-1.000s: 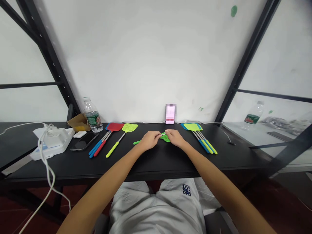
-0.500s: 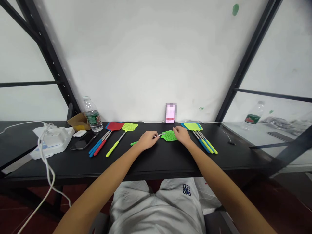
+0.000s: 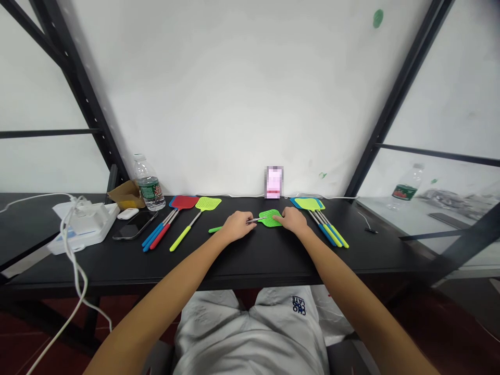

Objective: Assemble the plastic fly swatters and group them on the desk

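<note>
My left hand (image 3: pixel 237 226) is closed around the metal rod of a green fly swatter; its green handle (image 3: pixel 215 229) sticks out to the left. The bare rod (image 3: pixel 256 220) runs rightward from my fingers, its tip over the swatter's green mesh head (image 3: pixel 269 218). Whether rod and head are joined, I cannot tell. My right hand (image 3: pixel 294 220) pinches the head's right edge, thumb on top. Left of my hands lie a lime fly swatter (image 3: pixel 208 203) and a group of red and blue ones (image 3: pixel 184 202). Several more, lime and blue (image 3: pixel 310 203), lie stacked to the right.
A phone (image 3: pixel 274 182) leans on the wall behind the green head. At the left stand a water bottle (image 3: pixel 149 186), a cardboard box (image 3: pixel 128 194), a dark phone (image 3: pixel 135 226), a white case (image 3: pixel 128 213) and a power strip (image 3: pixel 88 229) with cables. A short cable (image 3: pixel 367 224) lies far right.
The green head has turned slightly and shows more of its left part. My right hand has shifted slightly, its thumb now lying over the head's edge. The left hand has hardly moved.
</note>
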Available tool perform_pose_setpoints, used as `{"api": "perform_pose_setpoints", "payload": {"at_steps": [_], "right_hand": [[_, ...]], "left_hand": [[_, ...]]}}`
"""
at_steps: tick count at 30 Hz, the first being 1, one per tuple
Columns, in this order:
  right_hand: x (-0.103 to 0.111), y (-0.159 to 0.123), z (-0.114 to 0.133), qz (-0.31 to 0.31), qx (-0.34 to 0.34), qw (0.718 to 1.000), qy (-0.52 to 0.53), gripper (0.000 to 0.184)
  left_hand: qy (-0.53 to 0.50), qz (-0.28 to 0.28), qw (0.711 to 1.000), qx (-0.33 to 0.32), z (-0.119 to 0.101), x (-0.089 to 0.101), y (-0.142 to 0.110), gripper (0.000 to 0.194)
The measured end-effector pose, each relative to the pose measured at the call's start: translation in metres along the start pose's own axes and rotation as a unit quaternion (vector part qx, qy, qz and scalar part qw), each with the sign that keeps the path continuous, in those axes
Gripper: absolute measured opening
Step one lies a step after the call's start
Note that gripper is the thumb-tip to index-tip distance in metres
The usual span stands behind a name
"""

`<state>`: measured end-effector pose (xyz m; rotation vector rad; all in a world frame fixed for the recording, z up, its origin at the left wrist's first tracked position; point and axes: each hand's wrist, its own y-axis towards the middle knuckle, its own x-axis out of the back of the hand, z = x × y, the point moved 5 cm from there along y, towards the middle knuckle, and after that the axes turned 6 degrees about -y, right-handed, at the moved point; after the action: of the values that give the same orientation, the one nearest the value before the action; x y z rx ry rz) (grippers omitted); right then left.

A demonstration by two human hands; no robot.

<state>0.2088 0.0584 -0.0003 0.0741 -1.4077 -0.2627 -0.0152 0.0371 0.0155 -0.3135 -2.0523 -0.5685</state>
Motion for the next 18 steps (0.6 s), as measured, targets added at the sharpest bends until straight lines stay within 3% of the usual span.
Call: {"api": "perform_pose_setpoints", "payload": {"at_steps": [12, 18], "right_hand": [[-0.007, 0.000, 0.017, 0.017, 0.093, 0.995, 0.044, 0.040], [-0.006, -0.003, 0.020, 0.027, 0.094, 0.994, 0.058, 0.032]], "left_hand": [[0.039, 0.029, 0.999, 0.012, 0.006, -0.006, 0.003, 0.023], [0.031, 0.035, 0.999, 0.017, 0.012, -0.007, 0.007, 0.018]]}}
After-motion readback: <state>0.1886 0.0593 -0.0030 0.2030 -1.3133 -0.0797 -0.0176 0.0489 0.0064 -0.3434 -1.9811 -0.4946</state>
